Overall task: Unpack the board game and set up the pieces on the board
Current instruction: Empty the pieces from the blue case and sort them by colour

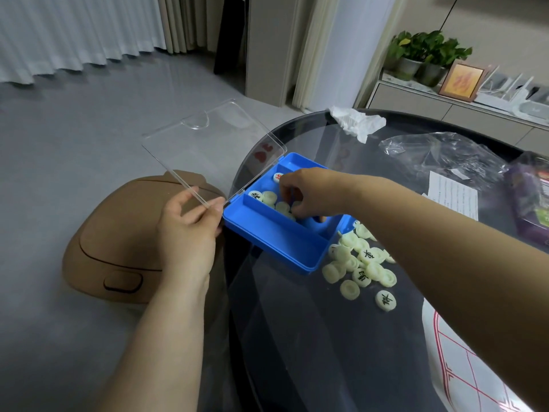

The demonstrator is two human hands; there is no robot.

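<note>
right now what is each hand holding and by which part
Left hand pinches the clear lid by its near edge, beside the blue box. Right hand curls over the game pieces in the box; a grip on one cannot be told.

Surfaces as I read them from the head view: the box (267, 236) is smooth, semi-gloss blue plastic; the lid (214, 153) clear, glossy hard plastic; the pieces (361, 276) cream, smooth, plastic-looking with a dull sheen. The table (297, 337) has a dark, mirror-glossy top. At its far edge, the tissue (356, 121) is matt crumpled white paper and the bag (439, 156) thin crinkled clear film.
</note>
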